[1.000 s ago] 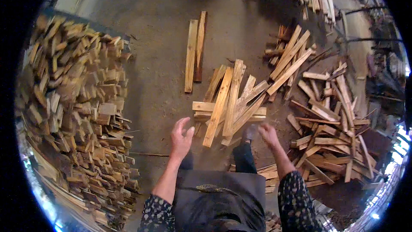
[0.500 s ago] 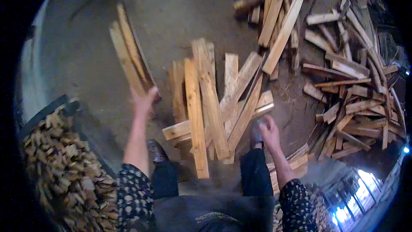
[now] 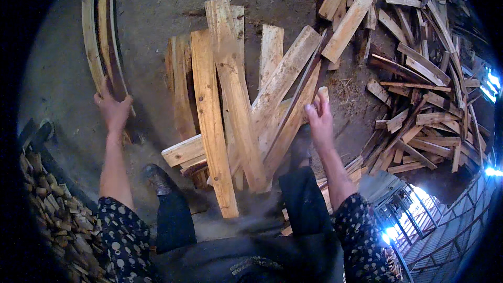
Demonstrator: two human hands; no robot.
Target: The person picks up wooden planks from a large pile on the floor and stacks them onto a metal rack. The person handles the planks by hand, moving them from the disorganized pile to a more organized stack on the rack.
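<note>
The hands are well apart. The left hand [image 3: 113, 110] spans the near ends of two long slats [image 3: 91, 42], thumb and fingers on opposite sides; how firmly it grips cannot be told. The slats run forward from it, long axes pointing away from the body, far from the right hand [image 3: 321, 123]. That one has its fingers at the right end of a cross plank [image 3: 183, 150]; whether they pinch it is unclear. Between the hands, crossed boards [image 3: 209, 120] lie over this plank. Beyond the right hand, to its right, spreads a heap of split wood [image 3: 432, 118].
</note>
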